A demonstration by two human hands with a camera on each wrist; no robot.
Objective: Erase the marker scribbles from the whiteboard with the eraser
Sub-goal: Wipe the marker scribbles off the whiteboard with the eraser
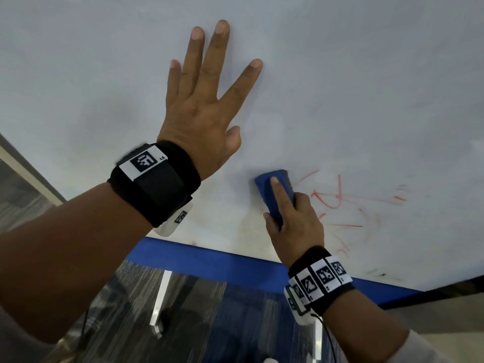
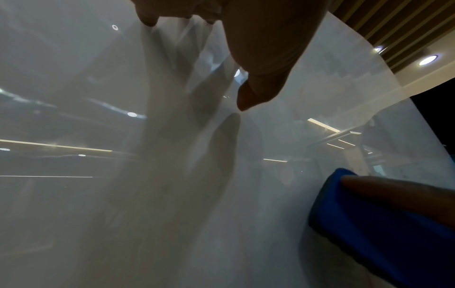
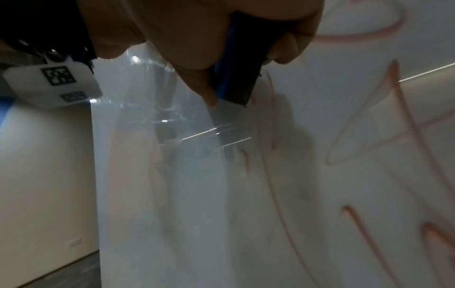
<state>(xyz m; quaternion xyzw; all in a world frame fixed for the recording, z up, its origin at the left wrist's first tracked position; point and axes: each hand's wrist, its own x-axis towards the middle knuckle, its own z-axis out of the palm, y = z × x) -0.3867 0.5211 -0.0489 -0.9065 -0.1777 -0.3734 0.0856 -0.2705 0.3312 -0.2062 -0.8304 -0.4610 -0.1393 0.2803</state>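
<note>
Whiteboard [image 1: 340,74] fills the view, left hand [image 1: 201,119] braced flat on it with fingers [image 1: 220,48] spread straight. Red marker scribbles [image 1: 340,203] lie right of the blue eraser [image 1: 272,195], which the right hand [image 1: 296,226] clamps against the board, forefinger along its back. Light or tilted pressure would likely smear pigment and leave faint streaks. No containers are visible.

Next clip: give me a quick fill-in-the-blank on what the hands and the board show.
1. The right hand grips a ____ eraser.
2. The left hand lies flat on the whiteboard with its fingers ____.
3. The scribbles are ____ in colour.

Missing words: blue; spread; red
</note>
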